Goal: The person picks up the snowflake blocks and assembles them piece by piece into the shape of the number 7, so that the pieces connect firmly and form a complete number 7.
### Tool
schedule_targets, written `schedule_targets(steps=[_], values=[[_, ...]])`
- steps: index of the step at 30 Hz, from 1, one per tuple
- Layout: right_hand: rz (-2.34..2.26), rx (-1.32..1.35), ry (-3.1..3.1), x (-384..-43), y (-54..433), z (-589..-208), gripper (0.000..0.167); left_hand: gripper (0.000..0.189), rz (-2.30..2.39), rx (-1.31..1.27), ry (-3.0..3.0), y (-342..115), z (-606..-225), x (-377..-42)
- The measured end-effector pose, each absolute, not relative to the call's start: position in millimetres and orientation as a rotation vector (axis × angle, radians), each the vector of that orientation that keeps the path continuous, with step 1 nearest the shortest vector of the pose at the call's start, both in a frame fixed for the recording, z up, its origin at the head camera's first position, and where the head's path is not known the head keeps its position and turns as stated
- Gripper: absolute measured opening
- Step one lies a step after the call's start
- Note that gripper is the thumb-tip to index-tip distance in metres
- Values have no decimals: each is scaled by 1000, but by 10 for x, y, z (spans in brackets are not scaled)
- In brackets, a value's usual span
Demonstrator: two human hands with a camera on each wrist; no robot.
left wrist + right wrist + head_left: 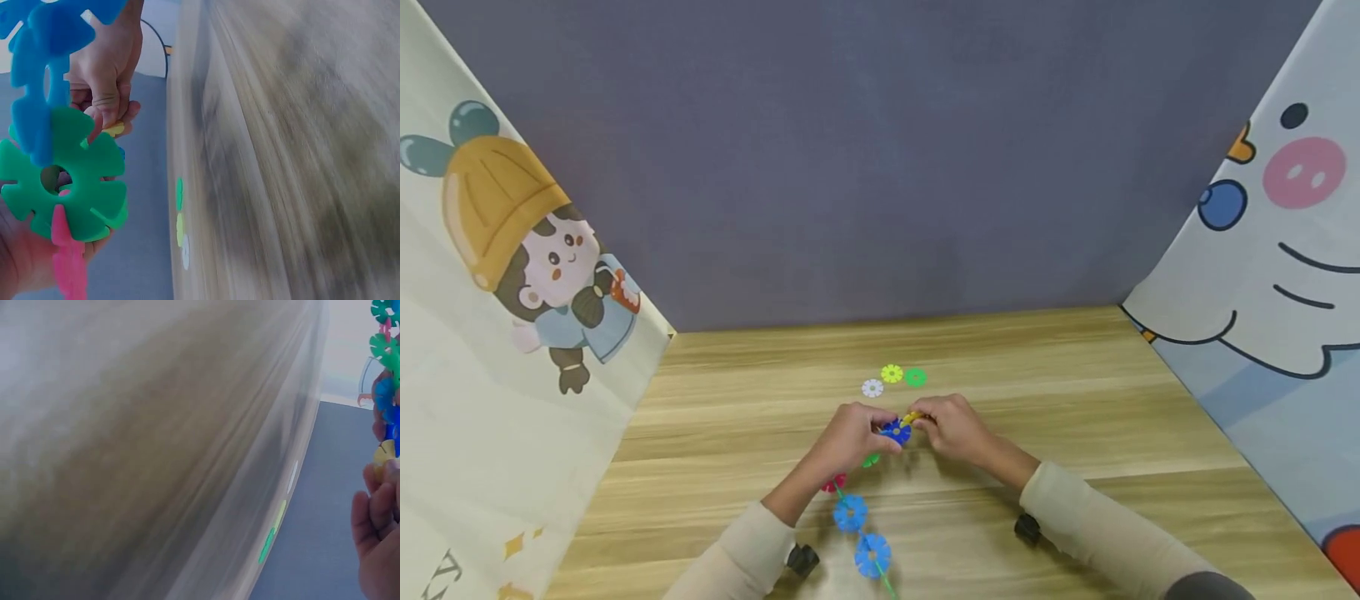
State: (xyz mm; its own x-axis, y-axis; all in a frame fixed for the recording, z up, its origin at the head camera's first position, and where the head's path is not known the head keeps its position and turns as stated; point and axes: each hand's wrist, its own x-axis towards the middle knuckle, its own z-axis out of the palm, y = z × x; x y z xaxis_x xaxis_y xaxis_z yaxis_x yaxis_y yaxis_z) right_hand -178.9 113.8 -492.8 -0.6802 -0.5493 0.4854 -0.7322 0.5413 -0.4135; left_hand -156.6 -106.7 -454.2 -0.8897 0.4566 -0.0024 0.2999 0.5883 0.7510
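Note:
My left hand [853, 433] pinches a dark blue notched plastic disc [897, 432] between thumb and fingers. A yellow notched disc [912, 418] is held by the fingertips of my right hand [957, 427], its edge right at the blue disc's rim. From the left hand a chain of interlocked notched discs trails toward my body. It includes a pink disc [832, 483], light blue discs [850, 513] and green ones. In the left wrist view a green disc [94, 175] with a pink disc [67, 250] slotted into it hides much of the left hand.
Beyond the hands, three loose discs lie on the wooden table [737, 392]: a white one [872, 388], a yellow-green one [892, 373] and a green one [915, 377]. A grey panel [880, 167] stands behind the table, with printed cartoon panels at both sides.

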Motion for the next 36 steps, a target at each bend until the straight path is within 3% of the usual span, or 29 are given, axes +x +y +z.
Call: schedule_targets(steps=[15,25,36], values=[[1159,1150,-2747,-2141,1263,-4809,10,46,1150,578,2663,-1248,-4566,-1592],[1081,719,-2898,-2555,1342,-4875,19,46,1162,562,2641,-1347,-4586,-1567],[1091,645,-2938,-2714,1314,-5119,32,47,1141,580,2637,-1406,-4604,-1579]])
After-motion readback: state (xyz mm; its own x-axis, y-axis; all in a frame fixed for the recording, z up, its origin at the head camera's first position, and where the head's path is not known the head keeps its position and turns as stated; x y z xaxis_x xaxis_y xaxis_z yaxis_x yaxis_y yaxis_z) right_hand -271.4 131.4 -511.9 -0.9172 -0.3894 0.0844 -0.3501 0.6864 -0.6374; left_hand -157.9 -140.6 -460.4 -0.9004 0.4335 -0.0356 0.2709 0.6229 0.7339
